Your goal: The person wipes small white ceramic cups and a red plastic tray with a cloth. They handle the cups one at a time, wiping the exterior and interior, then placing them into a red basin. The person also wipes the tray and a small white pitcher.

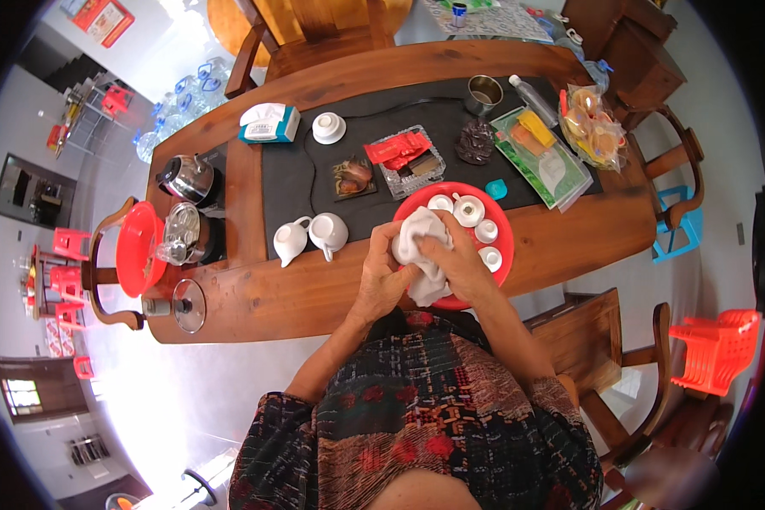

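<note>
Head view: the person's left hand (386,268) and right hand (469,270) meet over the near left part of a round red tray (497,212) at the near edge of the wooden bench (569,231). The fingers of both hands are closed on a bunched white cloth (427,242), the right ones pressed into its folds; whether a further piece sits inside the cloth cannot be determined. The cloth's lower end hangs toward the near rim of the tray, and contact with it cannot be confirmed. Work in hand, by judgement, is wiping or handling with the cloth, and it appears to be in progress. In the tray, beyond and right of the cloth, stand a small white teapot (468,211), a white cup (440,202) to its left, a second small cup (486,230) nearer and to the right, and a third small cup (490,258) nearest; none of these is in the fingers. Whether they are finished or pending cannot be established, as no difference in dryness is legible. Outside the tray, to the left, a spouted white pitcher (291,241) and a handled white vessel (328,233) stand side by side, with a white bowl-shaped piece (329,128) farther off. These three lie apart from the hands, and their condition is likewise unverified. Completion is therefore assessed as partial at most: the cloth is in use and has not been set down.
</note>
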The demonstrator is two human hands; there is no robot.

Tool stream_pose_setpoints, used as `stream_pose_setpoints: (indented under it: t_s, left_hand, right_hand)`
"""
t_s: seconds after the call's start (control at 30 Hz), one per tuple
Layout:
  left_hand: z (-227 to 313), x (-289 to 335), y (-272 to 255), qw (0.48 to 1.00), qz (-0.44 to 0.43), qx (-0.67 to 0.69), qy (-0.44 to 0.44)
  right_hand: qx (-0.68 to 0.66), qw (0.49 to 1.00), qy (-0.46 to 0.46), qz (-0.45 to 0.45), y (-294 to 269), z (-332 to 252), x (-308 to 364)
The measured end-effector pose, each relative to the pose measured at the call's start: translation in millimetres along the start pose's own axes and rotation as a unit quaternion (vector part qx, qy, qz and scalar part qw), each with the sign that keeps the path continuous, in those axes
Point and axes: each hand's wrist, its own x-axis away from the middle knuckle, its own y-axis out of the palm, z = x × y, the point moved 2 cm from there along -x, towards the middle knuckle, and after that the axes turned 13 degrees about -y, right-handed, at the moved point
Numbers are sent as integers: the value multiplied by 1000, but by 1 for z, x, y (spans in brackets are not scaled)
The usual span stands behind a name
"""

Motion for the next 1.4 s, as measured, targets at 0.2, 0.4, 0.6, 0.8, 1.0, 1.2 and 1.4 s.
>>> stream_pose_setpoints:
  t_s: [0.2, 0.4, 0.6, 0.8, 1.0, 1.2, 1.4]
  left_hand:
    - [19, 3, 3, 998, -15, 67, 13]
    - [7, 16, -4, 918, -117, 342, -163]
    - [6, 20, -6, 935, -76, 331, -105]
    - [10, 25, -15, 985, 31, 165, -34]
    - [40, 36, 0, 997, -20, 77, -9]
    - [30, 34, 11, 994, -93, 44, 20]
    - [16, 24, 8, 973, -72, 204, -77]
  right_hand:
    - [8, 996, -84, 27, 3, 0, 6]
    - [-82, 993, -39, 74, -4, 5, -12]
    - [-29, 999, -24, 13, 5, 0, -12]
    - [193, 939, -221, -180, 19, -21, 9]
    - [211, 955, -189, -90, 29, -33, 16]
    - [181, 978, -98, 38, 24, -43, -7]
    - [8, 994, -49, 97, 3, 9, -13]
